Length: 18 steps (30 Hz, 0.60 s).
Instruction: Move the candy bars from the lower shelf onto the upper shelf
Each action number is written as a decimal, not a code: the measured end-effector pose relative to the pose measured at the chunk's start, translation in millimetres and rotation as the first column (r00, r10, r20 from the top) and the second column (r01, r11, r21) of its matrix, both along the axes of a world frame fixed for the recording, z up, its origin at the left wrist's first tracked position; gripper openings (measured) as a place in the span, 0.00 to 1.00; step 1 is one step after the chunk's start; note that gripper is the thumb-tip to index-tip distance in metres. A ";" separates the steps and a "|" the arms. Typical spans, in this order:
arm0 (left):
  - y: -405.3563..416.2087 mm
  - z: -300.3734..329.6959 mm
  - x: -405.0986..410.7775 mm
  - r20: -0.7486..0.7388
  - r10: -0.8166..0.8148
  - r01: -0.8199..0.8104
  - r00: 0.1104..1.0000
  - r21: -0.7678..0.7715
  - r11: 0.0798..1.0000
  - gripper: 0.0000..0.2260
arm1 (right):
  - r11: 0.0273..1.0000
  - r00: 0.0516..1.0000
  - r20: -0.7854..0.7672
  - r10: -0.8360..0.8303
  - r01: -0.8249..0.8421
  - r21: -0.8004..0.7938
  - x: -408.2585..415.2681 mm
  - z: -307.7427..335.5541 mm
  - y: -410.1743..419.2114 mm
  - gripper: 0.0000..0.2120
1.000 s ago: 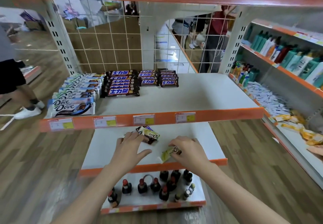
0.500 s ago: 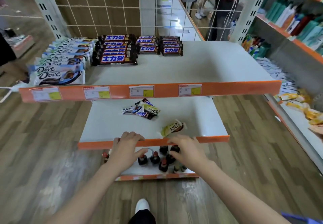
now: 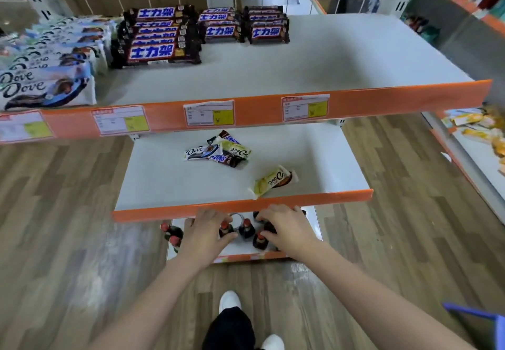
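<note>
both hands point(image 3: 207, 229) point(image 3: 287, 226) loose, fingers holding nothing; reach forward beyond the fingers, pinch the yellow dove bar point(image 3: 273, 180) mid-wrapper.

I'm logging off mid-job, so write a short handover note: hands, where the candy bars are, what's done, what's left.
Left hand and right hand: both open, nothing in their grip, in front of the lower shelf's orange edge.
Upper shelf: Dove bars in rows at left, Snickers bars stacked beside them.
Lower shelf: a loose pile of Dove and Snickers bars, plus one yellow Dove bar near the front edge.
Done: the stocked rows above.
Left: lift the pile and the yellow bar onto the upper shelf.
</note>
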<state>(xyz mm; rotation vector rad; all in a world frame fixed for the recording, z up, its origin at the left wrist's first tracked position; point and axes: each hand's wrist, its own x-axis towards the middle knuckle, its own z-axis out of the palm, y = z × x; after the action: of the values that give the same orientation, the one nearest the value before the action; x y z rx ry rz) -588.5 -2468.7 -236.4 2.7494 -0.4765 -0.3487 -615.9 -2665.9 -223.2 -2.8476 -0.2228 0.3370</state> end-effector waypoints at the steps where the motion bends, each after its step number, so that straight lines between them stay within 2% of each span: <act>1: -1.1 -4.3 2.4 -0.004 0.002 -0.002 1.000 -0.004 1.000 0.16 | 1.000 1.000 -0.003 0.000 0.000 -0.006 1.1 -6.0 -1.3 0.15; 10: -16.4 -60.3 29.3 0.016 -0.069 0.068 0.998 0.023 0.997 0.15 | 0.999 0.999 0.005 -0.041 0.041 -0.007 25.5 -61.4 -20.2 0.17; 16: -28.5 -92.2 63.9 0.134 -0.094 0.094 0.987 0.008 0.996 0.16 | 0.998 0.988 0.147 -0.056 0.054 0.019 62.6 -100.7 -33.9 0.17; 18: -32.0 -94.5 77.4 0.133 -0.094 0.093 0.987 0.013 0.996 0.15 | 0.997 0.986 0.147 -0.074 0.072 0.019 76.0 -104.7 -37.0 0.16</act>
<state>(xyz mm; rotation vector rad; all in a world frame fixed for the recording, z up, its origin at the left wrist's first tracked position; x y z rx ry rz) -511.1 -2500.6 -330.9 2.7744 -0.6411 -0.1889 -539.9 -2702.9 -327.9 -2.8606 -0.1482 0.1098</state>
